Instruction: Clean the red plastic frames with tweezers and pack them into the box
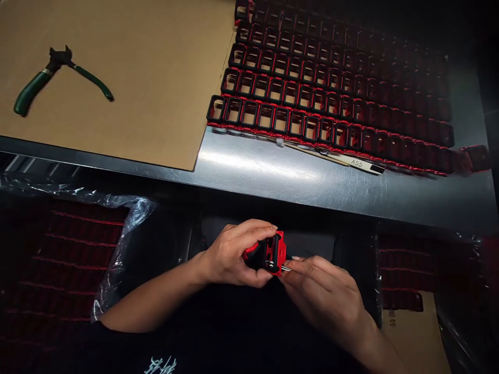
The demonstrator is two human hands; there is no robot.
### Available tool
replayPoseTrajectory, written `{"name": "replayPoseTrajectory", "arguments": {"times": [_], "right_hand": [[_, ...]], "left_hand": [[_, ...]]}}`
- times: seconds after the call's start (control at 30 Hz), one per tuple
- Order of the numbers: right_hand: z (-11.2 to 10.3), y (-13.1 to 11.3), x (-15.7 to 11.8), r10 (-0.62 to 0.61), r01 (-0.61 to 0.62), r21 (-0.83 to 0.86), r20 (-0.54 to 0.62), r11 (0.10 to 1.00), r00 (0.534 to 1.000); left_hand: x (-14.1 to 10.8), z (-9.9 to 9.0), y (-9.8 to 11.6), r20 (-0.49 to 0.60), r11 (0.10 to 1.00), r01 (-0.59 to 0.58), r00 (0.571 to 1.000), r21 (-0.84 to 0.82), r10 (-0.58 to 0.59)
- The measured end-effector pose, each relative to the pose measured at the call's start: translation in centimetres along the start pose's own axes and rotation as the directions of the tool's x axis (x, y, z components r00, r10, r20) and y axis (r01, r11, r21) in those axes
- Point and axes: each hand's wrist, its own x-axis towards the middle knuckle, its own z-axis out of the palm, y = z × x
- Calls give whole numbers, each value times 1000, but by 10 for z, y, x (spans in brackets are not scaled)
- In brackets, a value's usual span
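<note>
My left hand (241,254) is closed around a red and black plastic housing (281,252), thumb and fingers on its sides. The housing is tilted, and its opening shows a dark inside. My right hand (327,291) pinches thin metal tweezers (286,268) against the housing's right side. Two bright tips show inside the opening, so the tweezers appear to reach through the wall. Most of the tweezers is hidden by my right fingers.
Rows of similar red and black housings (265,117) stand on the metal bench (249,161). Green-handled cutters (60,57) lie open on cardboard (148,93). A strip marked A55 (356,163) and a cotton swab (280,142) lie by the front row. Plastic-lined boxes (140,213) flank me.
</note>
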Motion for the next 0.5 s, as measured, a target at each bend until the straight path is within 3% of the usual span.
{"name": "replayPoseTrajectory", "arguments": {"times": [0.13, 0.33, 0.5], "right_hand": [[-7, 9, 7, 46, -47, -23, -67, 999, 997], [-16, 46, 21, 85, -134, -147, -297, 980, 951], [-20, 61, 33, 54, -121, -201, -311, 972, 949]], "left_hand": [[-1, 0, -2, -74, 999, -1, 997, -43, -2], [-1, -1, -2, -109, 997, 5, 994, -81, -14], [-3, -2, -2, -121, 995, 6, 992, -103, -19]]}}
